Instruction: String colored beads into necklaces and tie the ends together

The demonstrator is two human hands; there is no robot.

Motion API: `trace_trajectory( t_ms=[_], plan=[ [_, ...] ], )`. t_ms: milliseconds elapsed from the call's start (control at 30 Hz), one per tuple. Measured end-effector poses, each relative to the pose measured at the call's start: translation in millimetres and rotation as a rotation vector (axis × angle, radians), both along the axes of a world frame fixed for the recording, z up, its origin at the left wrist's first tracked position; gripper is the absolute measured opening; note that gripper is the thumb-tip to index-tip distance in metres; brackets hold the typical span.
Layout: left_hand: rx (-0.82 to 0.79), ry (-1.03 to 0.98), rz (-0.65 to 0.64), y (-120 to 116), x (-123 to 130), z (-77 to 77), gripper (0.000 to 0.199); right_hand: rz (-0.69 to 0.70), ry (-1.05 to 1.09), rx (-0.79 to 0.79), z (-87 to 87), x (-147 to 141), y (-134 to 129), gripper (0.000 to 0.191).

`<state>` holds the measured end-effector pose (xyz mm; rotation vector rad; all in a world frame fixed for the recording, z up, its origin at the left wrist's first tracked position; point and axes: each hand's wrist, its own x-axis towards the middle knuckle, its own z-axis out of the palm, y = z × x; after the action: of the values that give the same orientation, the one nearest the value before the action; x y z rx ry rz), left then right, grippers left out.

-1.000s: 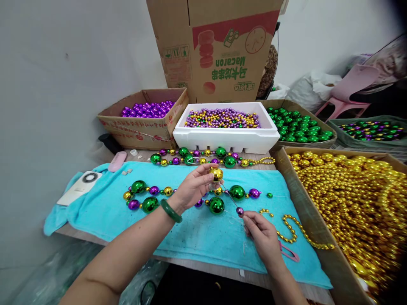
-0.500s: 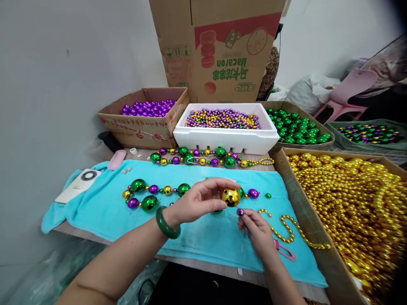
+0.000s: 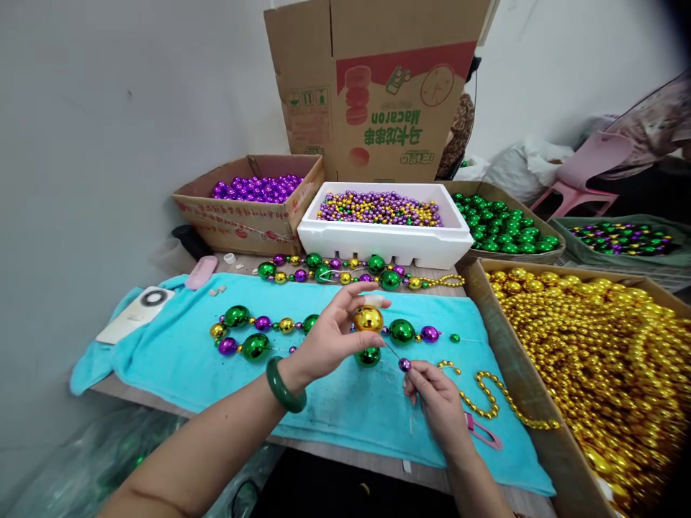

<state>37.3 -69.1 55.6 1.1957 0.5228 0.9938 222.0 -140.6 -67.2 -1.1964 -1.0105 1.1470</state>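
My left hand [image 3: 335, 327], a green bangle [image 3: 284, 385] at its wrist, grips a big shiny gold bead [image 3: 368, 318] between thumb and fingers. Lower and to the right, my right hand [image 3: 436, 392] pinches a small purple bead [image 3: 404, 365]; a thin needle or wire runs from it up toward the gold bead. Behind my left hand, a string of beads lies on the turquoise towel [image 3: 178, 374], with large green beads [image 3: 236, 316], purple and gold ones. A loose small green bead [image 3: 455, 337] sits near its right end. Part of the string is hidden by my left hand.
At the back stand a carton of purple beads [image 3: 242, 219], a white foam box [image 3: 383, 241] of mixed beads and green beads [image 3: 497, 223]. Gold bead chains fill a carton [image 3: 540, 403] at right. A pink clip [image 3: 486, 432] lies beside my right wrist.
My left hand has shifted the gold bead left and slightly up, away from the purple bead. More of the thin needle or wire shows between them. My right hand has barely moved.
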Motion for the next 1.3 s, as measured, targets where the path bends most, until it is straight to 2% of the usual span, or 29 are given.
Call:
trace_trajectory(
  t_ms=[200,333,500,667,1000,1300],
  plan=[
    [-0.261,-0.170,0.160,16,-3,-10.3,0.029,0.002,0.002,-0.016,10.2,-6,-10,0.024],
    [-0.349,-0.226,0.170,21,-4,-15.6,0.025,-0.045,-0.074,-0.017,24.8,-9,-15,0.027],
    [-0.335,-0.232,0.131,23,-6,-18.3,0.030,-0.082,-0.198,-0.001,31.8,-8,-17,0.028],
    [-0.272,-0.210,0.198,22,-6,-18.8,0.032,-0.146,-0.289,0.061,32.4,-12,-19,0.026],
    [-0.272,-0.271,0.203,19,-4,-15.5,0.028,-0.138,-0.314,0.121,21.7,-16,-17,0.022],
    [-0.314,-0.299,0.179,15,-1,-13.8,0.028,-0.103,-0.255,0.135,20.9,-12,-13,0.021]
  ],
)
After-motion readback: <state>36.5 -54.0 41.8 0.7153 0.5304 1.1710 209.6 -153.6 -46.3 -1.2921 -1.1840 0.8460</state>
